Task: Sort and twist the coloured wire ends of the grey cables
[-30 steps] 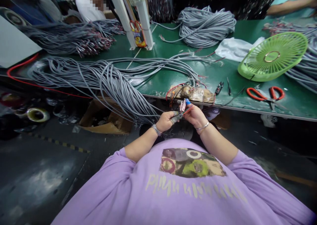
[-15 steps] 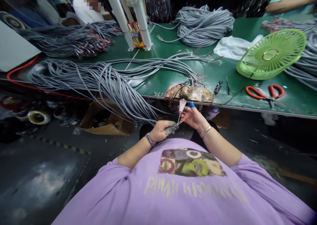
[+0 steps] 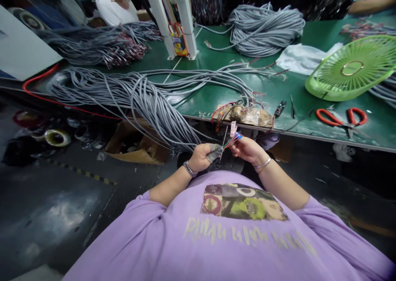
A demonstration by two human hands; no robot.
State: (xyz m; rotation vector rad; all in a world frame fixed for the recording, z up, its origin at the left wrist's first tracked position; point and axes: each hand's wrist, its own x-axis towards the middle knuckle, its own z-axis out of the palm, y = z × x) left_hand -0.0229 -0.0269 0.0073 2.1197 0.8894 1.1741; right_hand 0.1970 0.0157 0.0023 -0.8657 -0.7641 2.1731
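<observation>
My left hand (image 3: 202, 157), with grey covers on its fingertips, pinches the end of a cable where thin red and green wires (image 3: 229, 142) come out. A thin whitish strand (image 3: 225, 138) crosses upright at the same spot; whether it is a wire or a tie I cannot tell. My right hand (image 3: 249, 152), with a blue cover on one fingertip, is closed on the far ends of the coloured wires. Just above the wires is a small pale pink piece (image 3: 233, 128), perhaps a connector. Its link to the wires is unclear.
Grey cables (image 3: 148, 103) drape over the bench's front edge to my left. A taped wooden block (image 3: 247, 115) sits at the edge ahead. Red-handled scissors (image 3: 343, 118), a small black tool (image 3: 280, 108) and a green fan (image 3: 352, 68) lie rightward. A cardboard box (image 3: 139, 145) stands below.
The whitish strand now stands apart from the coloured wires, reaching below my left fingertips. My right fingers have shifted along the wires, and the pale pink piece shows more upright. The whole view has moved slightly.
</observation>
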